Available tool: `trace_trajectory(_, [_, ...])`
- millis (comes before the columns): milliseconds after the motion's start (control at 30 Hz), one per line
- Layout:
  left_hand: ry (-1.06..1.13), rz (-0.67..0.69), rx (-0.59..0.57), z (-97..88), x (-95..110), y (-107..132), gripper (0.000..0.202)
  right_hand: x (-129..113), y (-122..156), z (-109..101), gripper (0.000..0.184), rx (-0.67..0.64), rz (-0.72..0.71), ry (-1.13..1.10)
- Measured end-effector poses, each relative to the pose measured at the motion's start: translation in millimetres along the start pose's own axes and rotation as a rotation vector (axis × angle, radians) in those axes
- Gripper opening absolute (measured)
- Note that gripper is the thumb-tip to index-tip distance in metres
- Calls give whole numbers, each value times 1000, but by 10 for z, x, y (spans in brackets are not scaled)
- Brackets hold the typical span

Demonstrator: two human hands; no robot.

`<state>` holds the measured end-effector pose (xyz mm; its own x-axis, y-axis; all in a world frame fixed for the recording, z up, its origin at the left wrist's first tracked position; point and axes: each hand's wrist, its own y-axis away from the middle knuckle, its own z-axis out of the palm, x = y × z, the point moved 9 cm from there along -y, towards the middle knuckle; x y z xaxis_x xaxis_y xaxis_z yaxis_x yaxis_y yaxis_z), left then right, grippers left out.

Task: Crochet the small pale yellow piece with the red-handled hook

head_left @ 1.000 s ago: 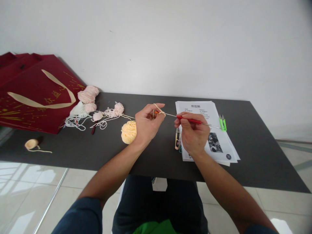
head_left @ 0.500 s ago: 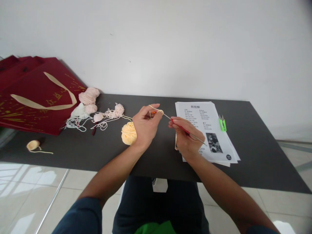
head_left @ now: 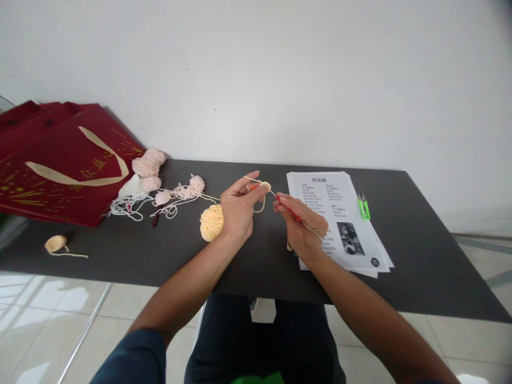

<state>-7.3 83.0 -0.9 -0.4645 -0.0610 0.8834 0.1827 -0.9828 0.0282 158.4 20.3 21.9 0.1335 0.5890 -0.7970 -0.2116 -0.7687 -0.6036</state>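
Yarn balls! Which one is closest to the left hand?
The yellow yarn ball, just beside the left hand; the pink yarn and white yarn lie farther left.

This is a plain indoor room set up as a small craft workspace; whether it belongs to a home, an office or a classroom cannot be told. The craft side shows in the balls and loose strands of yarn (head_left: pixel 211 223), a red-handled hook (head_left: pixel 294 215), green snips (head_left: pixel 364 207) and printed sheets (head_left: pixel 346 194) with a photo, all at one dark tabletop (head_left: pixel 424 250). Red bags (head_left: pixel 68 186) stand at its end. The bare white wall (head_left: pixel 256 80) and pale, glossy tiled floor (head_left: pixel 120 301), catching daylight, mark the interior.
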Motion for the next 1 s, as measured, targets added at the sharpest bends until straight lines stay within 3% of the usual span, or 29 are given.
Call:
trace_trajectory(200, [169, -247, -178, 131, -155, -38, 51, 141, 9, -6, 21, 45, 139, -111])
trace_trajectory(400, [187, -319, -254, 172, -163, -47, 53, 210, -56, -17, 19, 33, 195, -197])
trace_trajectory(633, [-82, -152, -302, 158, -70, -58, 55, 185, -247, -126, 8, 35, 187, -296])
trace_trajectory(833, [-305, -34, -252, 105, -8, -73, 49, 16, -261, -208, 7, 4, 56, -69])
trace_trajectory(1000, [-458, 164, -170, 63, 111, -52, 40, -78, -221, -184, 6, -3, 2, 50])
